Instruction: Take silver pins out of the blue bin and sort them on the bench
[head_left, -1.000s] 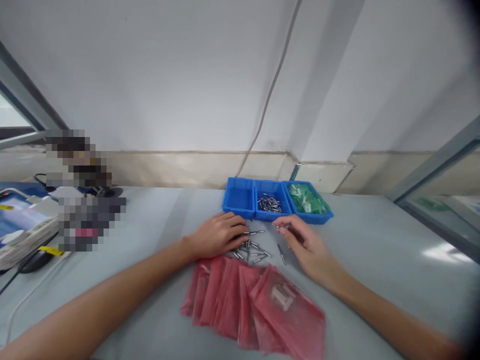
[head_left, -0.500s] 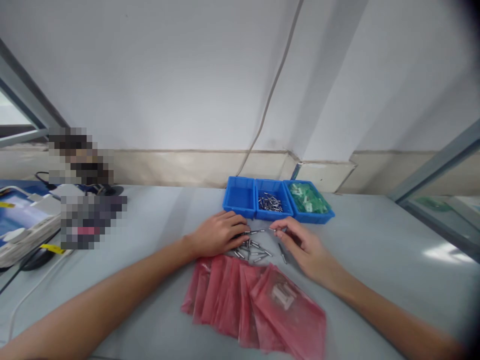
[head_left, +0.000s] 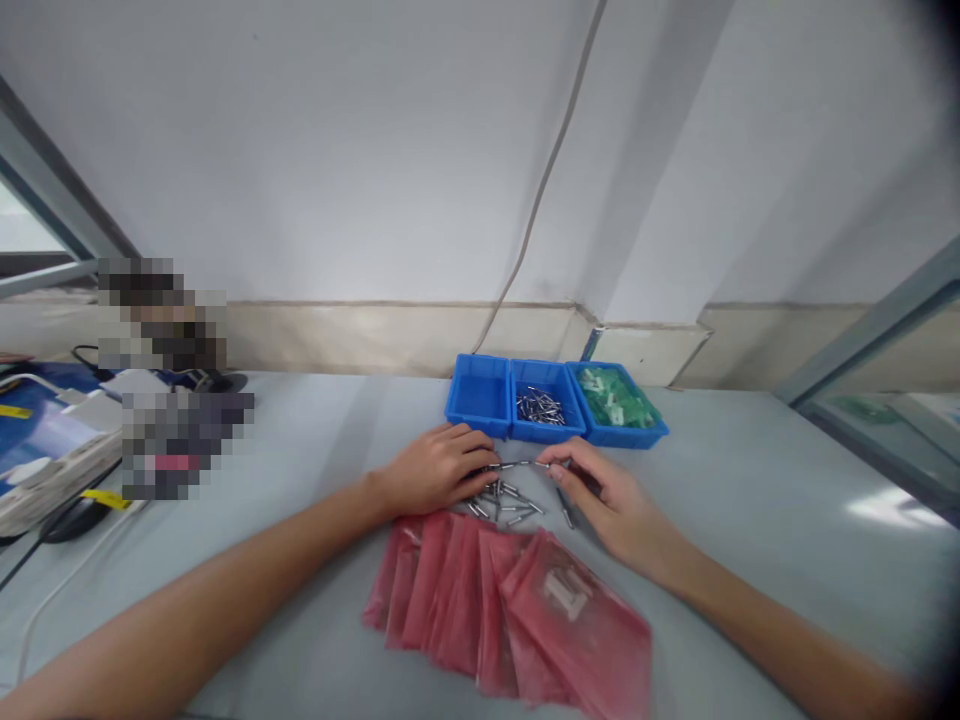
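Note:
My left hand [head_left: 448,468] rests low over the table with its fingers curled together. From its fingertips a slim metal pin [head_left: 514,464] points to the right. My right hand [head_left: 604,494] pinches another small metal pin [head_left: 543,464] between thumb and forefinger, its tip close to the first pin; whether they touch I cannot tell. Several loose metal pins [head_left: 513,490] lie below and between the hands, partly under the left fingers. One dark pin [head_left: 565,508] lies apart by my right thumb. Nearer to me, red plastic bags [head_left: 457,590] fan out in an overlapping row.
Behind the hands stand three blue bins: one bare inside [head_left: 481,388], one with metal pins [head_left: 544,436], one with green bags [head_left: 616,398]. A power strip [head_left: 67,482], cables and a blurred patch are at left. A wall closes off the back.
My right hand has shifted slightly left, bringing its pin nearer to the one at my left fingertips. My left hand, bags and bins stay practically where they were.

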